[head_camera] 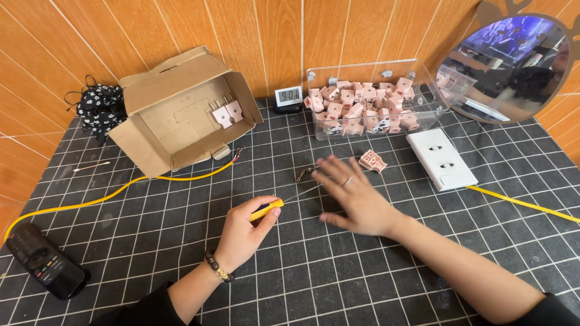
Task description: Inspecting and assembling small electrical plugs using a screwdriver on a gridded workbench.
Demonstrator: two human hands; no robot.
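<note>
Judging by how things lie, the work on the pink plastic plug pieces is at an early stage: two assembled pink plugs (pixel 226 112) sit inside the open brown cardboard box (pixel 181 111), while the clear plastic bin (pixel 374 102) behind is heaped with loose pink plug parts, so much appears left. One loose pink plug shell (pixel 373 160) lies on the desk (pixel 302 265), a dark mat with a white grid, just ahead of the right hand (pixel 353 196). That right hand hovers low over the mat with fingers spread wide and flat, holding nothing, blurred, its fingertips near a small dark metal piece (pixel 304 174). The left hand (pixel 244 232) rests on the mat with the wrist bent inward, thumb and fingers pinched around the yellow handle of a slim screwdriver (pixel 272 208), whose thin shaft points right toward the other hand. A yellow cable (pixel 121 193) with a bared end runs from the box off to the left edge. A white rectangular wall socket plate (pixel 441 158) lies to the right, a black remote control (pixel 45 261) at the near left, and a small digital clock (pixel 288 96) stands between box and bin.
</note>
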